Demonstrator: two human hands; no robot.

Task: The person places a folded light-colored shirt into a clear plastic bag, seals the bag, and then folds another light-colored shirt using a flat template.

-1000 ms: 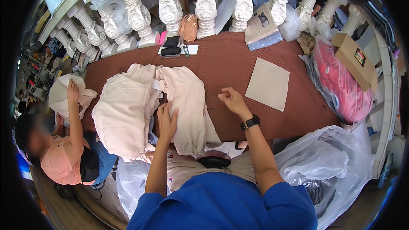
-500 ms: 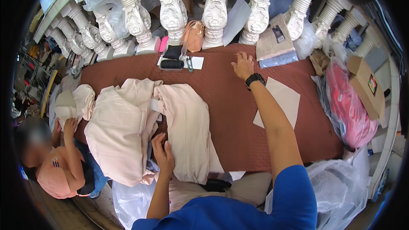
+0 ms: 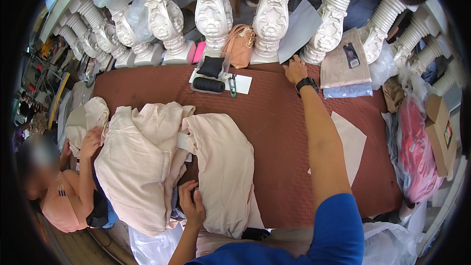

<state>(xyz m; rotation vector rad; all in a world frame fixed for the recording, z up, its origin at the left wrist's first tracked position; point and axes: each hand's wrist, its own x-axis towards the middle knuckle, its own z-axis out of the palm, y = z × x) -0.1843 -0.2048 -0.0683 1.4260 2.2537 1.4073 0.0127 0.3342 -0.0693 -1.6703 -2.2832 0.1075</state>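
Observation:
My left hand (image 3: 192, 205) is open beside a cream garment (image 3: 223, 167), its fingers slightly curled and apart. A larger cream garment pile (image 3: 142, 162) lies to the left of that hand. My right hand (image 3: 296, 70) reaches to the far edge of the brown-covered table (image 3: 279, 167), at the lower end of a white sheet (image 3: 299, 29) leaning on the balusters. Its thumb and fingers look apart; whether they touch the sheet I cannot tell. Under my right forearm lies a cream paper piece (image 3: 347, 145). Right of my hand is a packed beige garment (image 3: 346, 64) on a blue one.
A clear tray with black thread (image 3: 208, 85), a black pincushion (image 3: 211, 66) and green thread snips (image 3: 232, 86) stand at the back. Nearby are a peach handbag (image 3: 240, 46) and white balusters (image 3: 271, 24). A co-worker (image 3: 68, 196) handles cloth at left. Bagged red cloth (image 3: 414, 152) lies right.
My right hand has moved farther out, to the table's far edge by the white sheet. My left hand stays beside the garment. The view has shifted, and the co-worker's hand has moved.

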